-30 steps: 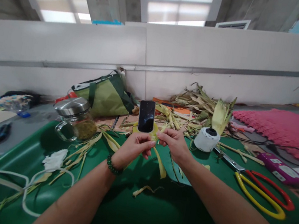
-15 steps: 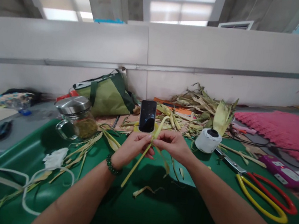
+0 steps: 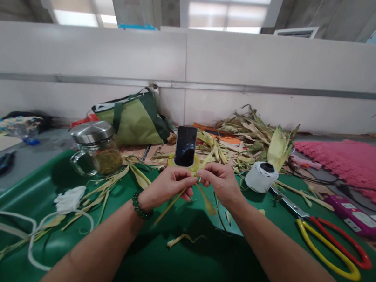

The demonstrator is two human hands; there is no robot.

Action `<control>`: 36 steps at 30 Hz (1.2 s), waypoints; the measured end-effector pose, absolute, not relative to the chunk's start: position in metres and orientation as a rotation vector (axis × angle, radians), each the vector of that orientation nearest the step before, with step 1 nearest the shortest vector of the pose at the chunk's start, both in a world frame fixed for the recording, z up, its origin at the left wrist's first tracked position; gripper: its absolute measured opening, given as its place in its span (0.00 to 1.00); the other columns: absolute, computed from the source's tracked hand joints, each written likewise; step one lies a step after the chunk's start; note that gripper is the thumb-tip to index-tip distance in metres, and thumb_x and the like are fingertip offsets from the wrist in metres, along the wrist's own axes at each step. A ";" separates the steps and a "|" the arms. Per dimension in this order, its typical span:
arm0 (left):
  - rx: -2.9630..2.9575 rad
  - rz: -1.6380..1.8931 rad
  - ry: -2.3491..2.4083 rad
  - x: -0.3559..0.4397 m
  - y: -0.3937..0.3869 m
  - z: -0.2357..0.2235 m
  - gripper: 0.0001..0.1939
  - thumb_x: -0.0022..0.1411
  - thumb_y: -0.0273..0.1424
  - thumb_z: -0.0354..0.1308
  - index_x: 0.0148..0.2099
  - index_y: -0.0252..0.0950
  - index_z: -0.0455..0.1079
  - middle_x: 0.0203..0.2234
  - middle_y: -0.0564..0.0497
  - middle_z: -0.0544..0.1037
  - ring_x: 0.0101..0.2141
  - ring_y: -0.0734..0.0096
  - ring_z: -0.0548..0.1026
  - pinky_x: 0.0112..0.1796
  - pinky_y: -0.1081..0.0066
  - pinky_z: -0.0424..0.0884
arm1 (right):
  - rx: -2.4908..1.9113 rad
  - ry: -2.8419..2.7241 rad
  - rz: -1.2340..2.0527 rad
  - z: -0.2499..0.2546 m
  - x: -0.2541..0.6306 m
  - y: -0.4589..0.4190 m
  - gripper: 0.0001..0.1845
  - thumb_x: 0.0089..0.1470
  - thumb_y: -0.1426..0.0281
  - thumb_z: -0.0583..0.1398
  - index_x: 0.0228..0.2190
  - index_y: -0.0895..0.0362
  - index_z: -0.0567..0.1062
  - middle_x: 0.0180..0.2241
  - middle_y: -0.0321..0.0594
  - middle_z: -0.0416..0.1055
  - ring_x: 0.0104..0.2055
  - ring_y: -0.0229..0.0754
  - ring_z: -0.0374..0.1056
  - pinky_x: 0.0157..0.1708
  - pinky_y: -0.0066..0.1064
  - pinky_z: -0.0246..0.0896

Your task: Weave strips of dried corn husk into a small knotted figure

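Observation:
My left hand (image 3: 170, 184) pinches a narrow corn husk strip (image 3: 168, 208), whose tail slants down toward the green mat. Close beside it, my right hand (image 3: 217, 182) is closed on the same husk work with thumb and forefinger. Another husk end (image 3: 206, 200) hangs below the right fingers. The exact spot where the strips meet is partly hidden by my fingertips. Directly behind the hands a phone (image 3: 185, 146) stands upright. A curled husk scrap (image 3: 180, 240) lies on the mat below.
A lidded glass mug (image 3: 98, 149) and a green bag (image 3: 137, 121) stand at the left. A husk pile (image 3: 246, 126) lies at the back. To the right are a thread cone (image 3: 262, 178), scissors (image 3: 326, 244) and a purple device (image 3: 355, 215). White tubing (image 3: 32, 240) curves across the left front.
The upright husk loop above my fingers has tipped down and away. My right hand has shifted slightly right, and the slanting tail shows shorter.

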State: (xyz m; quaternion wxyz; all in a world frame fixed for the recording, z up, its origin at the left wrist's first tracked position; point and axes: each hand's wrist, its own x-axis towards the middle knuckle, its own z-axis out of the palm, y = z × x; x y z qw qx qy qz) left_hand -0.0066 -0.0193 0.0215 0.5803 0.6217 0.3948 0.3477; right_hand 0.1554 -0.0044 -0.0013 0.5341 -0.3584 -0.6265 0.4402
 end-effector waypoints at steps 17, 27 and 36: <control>1.428 0.864 1.003 -0.011 -0.013 0.021 0.16 0.48 0.40 0.67 0.25 0.31 0.69 0.18 0.53 0.74 0.19 0.77 0.73 0.24 0.77 0.71 | -0.954 -2.000 0.734 0.006 0.168 -0.013 0.09 0.50 0.68 0.60 0.21 0.58 0.72 0.20 0.36 0.69 0.23 0.34 0.61 0.24 0.27 0.54; 1.291 0.873 0.930 -0.019 -0.009 0.022 0.14 0.52 0.38 0.63 0.31 0.31 0.70 0.23 0.47 0.79 0.24 0.72 0.77 0.27 0.76 0.70 | -0.964 -1.865 1.074 0.004 0.168 -0.008 0.09 0.48 0.67 0.61 0.22 0.58 0.70 0.19 0.36 0.70 0.22 0.35 0.66 0.23 0.27 0.60; 1.436 0.846 0.892 -0.013 -0.018 0.023 0.33 0.49 0.29 0.62 0.59 0.35 0.60 0.23 0.53 0.78 0.27 0.66 0.78 0.29 0.72 0.70 | -0.719 -1.737 1.336 0.003 0.157 -0.007 0.14 0.46 0.60 0.63 0.27 0.59 0.74 0.22 0.36 0.71 0.25 0.36 0.67 0.27 0.29 0.61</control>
